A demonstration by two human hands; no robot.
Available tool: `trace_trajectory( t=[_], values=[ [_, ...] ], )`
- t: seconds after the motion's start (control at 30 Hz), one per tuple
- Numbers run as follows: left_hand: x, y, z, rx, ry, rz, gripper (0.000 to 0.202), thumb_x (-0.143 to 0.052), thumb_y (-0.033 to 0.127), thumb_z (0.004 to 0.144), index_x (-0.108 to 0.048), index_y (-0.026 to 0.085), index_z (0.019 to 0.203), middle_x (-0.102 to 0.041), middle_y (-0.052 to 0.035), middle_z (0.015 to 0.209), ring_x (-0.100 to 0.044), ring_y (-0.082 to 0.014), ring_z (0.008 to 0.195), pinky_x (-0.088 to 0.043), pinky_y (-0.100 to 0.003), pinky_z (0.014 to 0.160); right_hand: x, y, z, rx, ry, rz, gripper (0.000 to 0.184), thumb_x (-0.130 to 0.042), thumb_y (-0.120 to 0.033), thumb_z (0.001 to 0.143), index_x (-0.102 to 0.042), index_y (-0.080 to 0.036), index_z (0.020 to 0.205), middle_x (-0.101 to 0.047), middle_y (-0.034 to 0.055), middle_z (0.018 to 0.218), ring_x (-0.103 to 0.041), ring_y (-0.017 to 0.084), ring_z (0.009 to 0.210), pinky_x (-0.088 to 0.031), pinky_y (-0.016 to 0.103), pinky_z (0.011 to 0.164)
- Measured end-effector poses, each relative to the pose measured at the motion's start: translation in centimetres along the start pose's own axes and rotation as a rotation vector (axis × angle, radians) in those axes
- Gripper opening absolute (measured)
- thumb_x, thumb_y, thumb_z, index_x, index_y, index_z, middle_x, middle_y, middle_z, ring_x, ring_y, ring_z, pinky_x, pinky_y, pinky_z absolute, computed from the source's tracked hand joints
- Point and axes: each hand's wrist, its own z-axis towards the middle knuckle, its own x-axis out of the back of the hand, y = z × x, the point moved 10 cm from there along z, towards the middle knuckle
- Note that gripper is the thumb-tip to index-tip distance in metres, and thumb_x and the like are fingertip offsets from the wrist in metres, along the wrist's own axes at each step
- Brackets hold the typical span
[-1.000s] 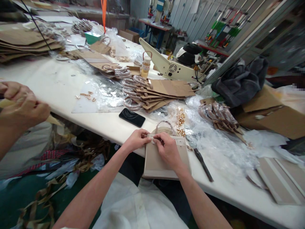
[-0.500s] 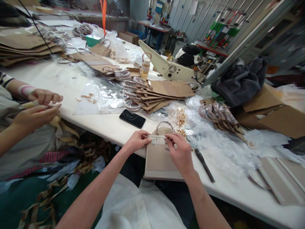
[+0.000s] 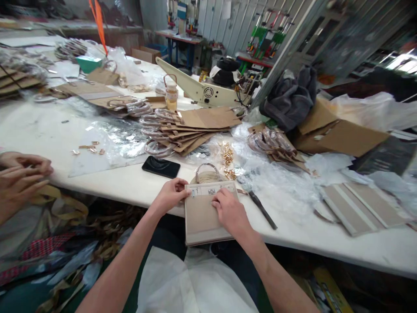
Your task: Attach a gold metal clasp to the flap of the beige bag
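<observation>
In the head view, a beige bag panel [image 3: 203,219] lies at the table's front edge, overhanging it, with a pale strip along its top. A small metal piece [image 3: 211,191] shows in the middle of that strip. Beyond its top edge stands a wrapped handle [image 3: 207,166]. My left hand [image 3: 171,194] pinches the panel's upper left corner between thumb and fingers. Curled fingers of my right hand [image 3: 230,213] rest on the panel just below the strip, right of the metal piece; whatever is in them is hidden.
Gold metal fittings [image 3: 227,155] lie behind the panel. A phone [image 3: 160,167] is to the left, a dark long tool [image 3: 262,209] to the right. Stacked brown bag pieces [image 3: 198,126], plastic wrap [image 3: 280,182] and another panel [image 3: 361,206] cover parts of the table. A co-worker's hands [image 3: 22,178] are at left.
My view has turned to the right. My right hand has drawn back from the strip to just below it, uncovering the metal piece. My left hand still grips the corner.
</observation>
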Motion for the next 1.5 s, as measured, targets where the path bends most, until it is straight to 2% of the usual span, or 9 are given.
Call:
trace_trajectory(
  t=[0.1,0.27,0.4,0.53,0.7,0.87,1.07,1.4,1.5],
  values=[
    [0.8,1.3,-0.2,-0.037,0.121,0.165,0.048,-0.084,0.033,0.079,-0.068,0.018,0.121,-0.073,-0.0050,0.101,-0.071,-0.0220,0.088,-0.058,-0.034,0.074,-0.6,-0.6,-0.3,0.022,-0.018,-0.123,0.017,-0.058,-0.007,0.107,-0.063,-0.022,0.101,-0.068,0.0089,0.110,-0.066,0.029,0.104,-0.053,0.041,0.084],
    [-0.2,7.1,-1.5,-0.339,0.271,0.394,0.039,-0.077,0.019,0.085,-0.067,0.021,0.123,-0.067,-0.0103,0.130,-0.069,-0.0269,0.116,-0.059,-0.046,0.103,-0.3,-1.0,-1.1,0.048,0.011,-0.053,0.027,-0.046,-0.004,0.107,-0.064,-0.022,0.118,-0.070,0.0103,0.111,-0.066,0.030,0.106,-0.052,0.041,0.085],
    [-4.2,10.3,-2.2,-0.474,0.229,0.513,0.036,-0.072,0.016,0.091,-0.069,0.022,0.126,-0.068,-0.0118,0.132,-0.065,-0.0309,0.129,-0.053,-0.051,0.118,4.5,2.4,-1.3,0.035,0.198,0.285,0.027,-0.048,-0.009,0.107,-0.065,-0.026,0.120,-0.071,0.0060,0.113,-0.067,0.026,0.109,-0.052,0.040,0.095],
    [-10.1,10.5,-1.5,-0.474,0.093,0.614,0.054,-0.074,0.018,0.092,-0.066,0.022,0.145,-0.066,-0.0148,0.148,-0.061,-0.0348,0.139,-0.049,-0.054,0.124,9.1,7.5,-0.5,-0.009,0.333,0.393,0.023,-0.051,-0.015,0.106,-0.072,-0.024,0.102,-0.069,0.0043,0.102,-0.067,0.024,0.099,-0.051,0.038,0.089],
    [-14.6,9.7,-0.5,-0.470,0.020,0.705,0.063,-0.074,0.019,0.092,-0.062,0.016,0.154,-0.057,-0.0210,0.159,-0.055,-0.0408,0.146,-0.045,-0.057,0.128,8.3,9.3,1.4,0.090,0.198,0.415,0.027,-0.051,-0.018,0.108,-0.078,-0.023,0.109,-0.070,0.0065,0.109,-0.068,0.024,0.100,-0.054,0.039,0.089],
    [-15.0,9.1,0.1,-0.509,-0.010,0.654,0.054,-0.072,0.021,0.095,-0.067,0.022,0.149,-0.056,-0.0182,0.156,-0.054,-0.0382,0.146,-0.045,-0.056,0.128,5.7,7.4,2.0,0.334,-0.009,0.261,0.032,-0.069,-0.018,0.102,-0.072,-0.026,0.133,-0.067,0.0110,0.127,-0.066,0.029,0.118,-0.057,0.047,0.102],
    [-14.7,8.5,0.4,-0.525,0.036,0.621,0.056,-0.076,0.018,0.090,-0.069,0.024,0.146,-0.056,-0.0172,0.153,-0.054,-0.0374,0.145,-0.046,-0.057,0.127,5.1,6.4,2.3,0.448,-0.033,0.065,0.016,-0.066,-0.012,0.104,-0.070,-0.023,0.115,-0.067,0.0097,0.113,-0.063,0.029,0.108,-0.059,0.045,0.094],
    [-14.9,8.5,0.4,-0.520,0.017,0.646,0.057,-0.079,0.019,0.090,-0.070,0.020,0.146,-0.057,-0.0198,0.156,-0.053,-0.0390,0.146,-0.046,-0.059,0.127,4.7,7.4,2.1,0.476,0.051,0.180,0.021,-0.064,-0.013,0.104,-0.075,-0.024,0.118,-0.072,0.0114,0.118,-0.065,0.031,0.113,-0.059,0.050,0.099],
    [-14.8,8.6,0.4,-0.508,0.020,0.639,0.057,-0.079,0.020,0.090,-0.070,0.022,0.146,-0.058,-0.0183,0.155,-0.054,-0.0382,0.147,-0.046,-0.059,0.127,5.5,8.2,2.5,0.394,0.060,0.334,0.021,-0.064,-0.018,0.106,-0.080,-0.024,0.117,-0.074,0.0107,0.117,-0.069,0.029,0.111,-0.059,0.047,0.098]
  ],
)
